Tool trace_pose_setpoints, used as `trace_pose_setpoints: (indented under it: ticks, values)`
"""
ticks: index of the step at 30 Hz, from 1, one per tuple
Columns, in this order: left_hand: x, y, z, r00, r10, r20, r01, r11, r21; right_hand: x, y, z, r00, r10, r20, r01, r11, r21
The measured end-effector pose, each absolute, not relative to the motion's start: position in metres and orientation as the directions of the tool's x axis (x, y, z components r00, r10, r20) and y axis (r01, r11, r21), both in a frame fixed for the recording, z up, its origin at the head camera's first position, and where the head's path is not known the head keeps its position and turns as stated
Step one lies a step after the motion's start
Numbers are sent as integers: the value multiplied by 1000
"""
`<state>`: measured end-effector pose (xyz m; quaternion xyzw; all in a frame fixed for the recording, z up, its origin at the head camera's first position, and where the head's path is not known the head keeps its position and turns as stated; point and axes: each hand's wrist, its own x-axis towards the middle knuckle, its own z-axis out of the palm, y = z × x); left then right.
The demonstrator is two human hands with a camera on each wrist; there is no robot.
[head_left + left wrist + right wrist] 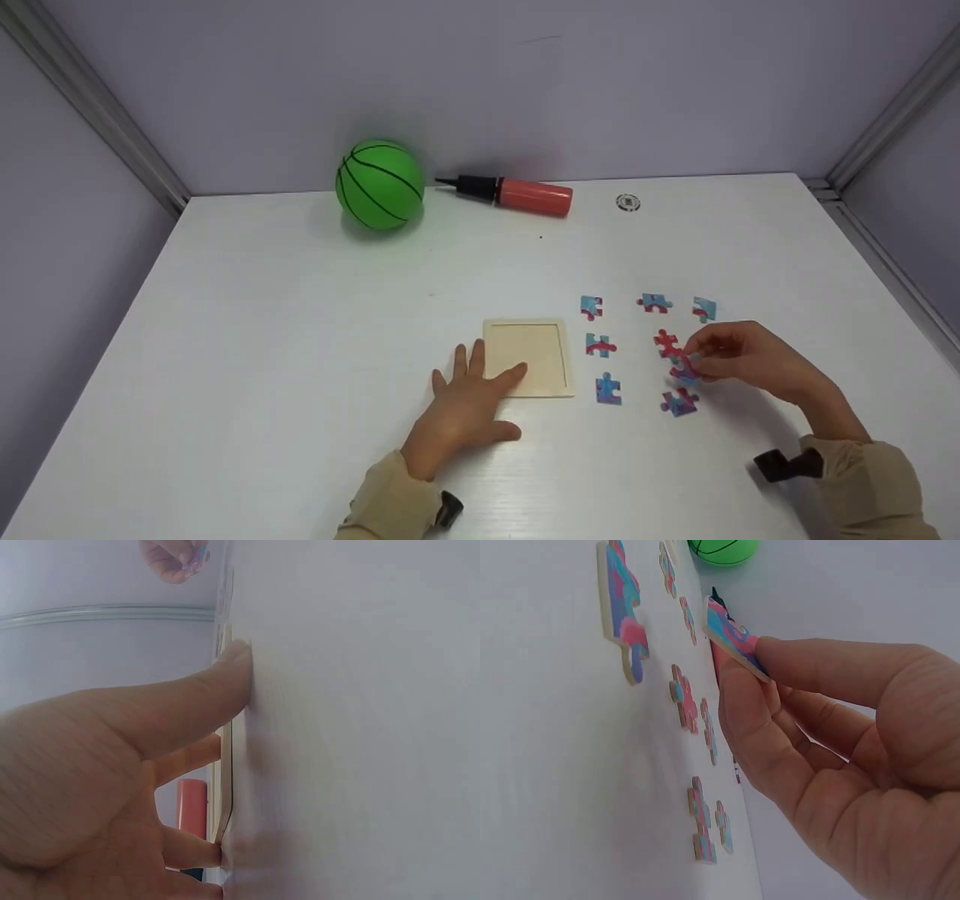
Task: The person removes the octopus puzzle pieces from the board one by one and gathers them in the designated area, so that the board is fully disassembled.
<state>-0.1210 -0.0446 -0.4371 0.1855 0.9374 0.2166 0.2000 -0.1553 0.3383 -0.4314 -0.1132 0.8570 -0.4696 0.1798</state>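
My right hand [761, 361] pinches a pink, blue and purple jigsaw puzzle piece [733, 636] between thumb and fingers, held above the table in the right wrist view. Below and around it lie several loose pieces, among them a red piece [666, 343] and a purple-pink piece [679, 403]. With fingers spread, my left hand [461, 409] rests at the left side of a shallow square wooden puzzle tray [567, 375]. Its index fingertip lies over the tray's bare bottom, and the thumb [202, 697] is off the tray, near the tabletop.
A column of puzzle pieces [600, 345] lies between the tray and the right hand. At the back are a green ball [381, 185], a red and black hand pump [534, 197] and a round black-and-white chip [628, 202]. Walls [480, 90] enclose the white table [262, 315].
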Motion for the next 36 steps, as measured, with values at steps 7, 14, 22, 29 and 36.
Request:
trace_pose_setpoints:
  ticks: [7, 14, 22, 29, 36]
  values:
    - [-122, -44, -439, -852, 438, -287, 270, 838, 475, -150, 355, -434, -906, -361, -222, -7, 536, -844]
    - [-122, -44, -439, -849, 439, -294, 270, 840, 471, -145, 372, -437, -885, -399, -241, -12, 537, -843]
    - [-121, -44, -437, -845, 431, -318, 267, 853, 448, -138, 389, -441, -855, -451, -255, -48, 558, -828]
    - [-122, -45, -435, -845, 429, -319, 260, 851, 456, -136, 390, -439, -861, -429, -273, -51, 607, -793]
    - [-123, -44, -438, -845, 435, -310, 265, 845, 464, -135, 387, -438, -887, -375, -268, -55, 664, -746]
